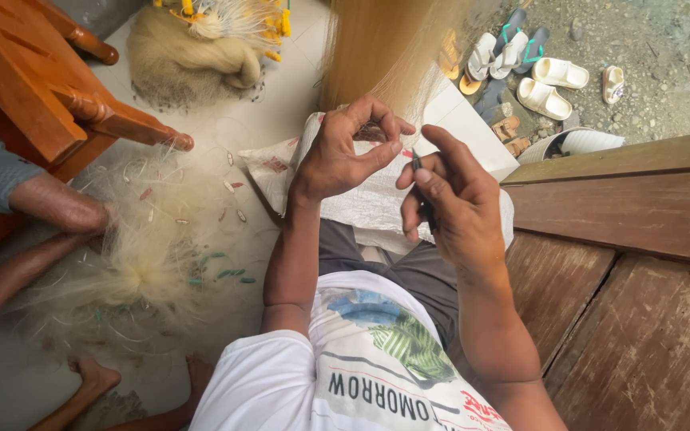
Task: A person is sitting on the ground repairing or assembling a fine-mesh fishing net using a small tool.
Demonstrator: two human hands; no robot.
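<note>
My left hand [343,150] is raised over my lap, its thumb and fingers pinched on the fine strands of a pale fishing net [377,48] that hangs down from above. Close beside it on the right, my right hand [445,199] grips a small dark netting needle [420,179] between thumb and fingers, its tip pointing up toward the left hand. A white woven sack [377,203] lies across my knees beneath both hands.
A heap of pale net with small floats [149,255] covers the tiled floor at left, beside another person's legs [49,203] and a wooden chair [41,80]. Another net bundle [201,48] lies at the top. Sandals [541,80] lie outside. A wooden bench [624,263] stands at right.
</note>
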